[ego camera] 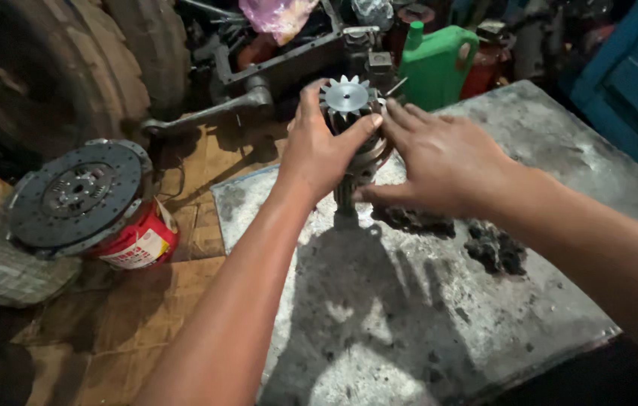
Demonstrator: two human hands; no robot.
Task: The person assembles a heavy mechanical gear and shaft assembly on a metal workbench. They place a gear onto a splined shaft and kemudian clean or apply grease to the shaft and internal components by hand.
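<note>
A steel pinion gear shaft (346, 98) stands upright on a grey metal bench top (544, 135), toothed end up. My left hand (317, 146) wraps around it just below the teeth, thumb across the front. From the right, my right hand (439, 158) presses its fingers against the bearing ring on the shaft. The lower part of the shaft is mostly hidden behind both hands.
Two clumps of black grease (495, 248) lie on the bench right of the shaft. A clutch disc (75, 192) rests on a red can (142, 240) on the cardboard floor at left. A green jug (435, 64), a large tyre (48, 68) and machine parts stand behind.
</note>
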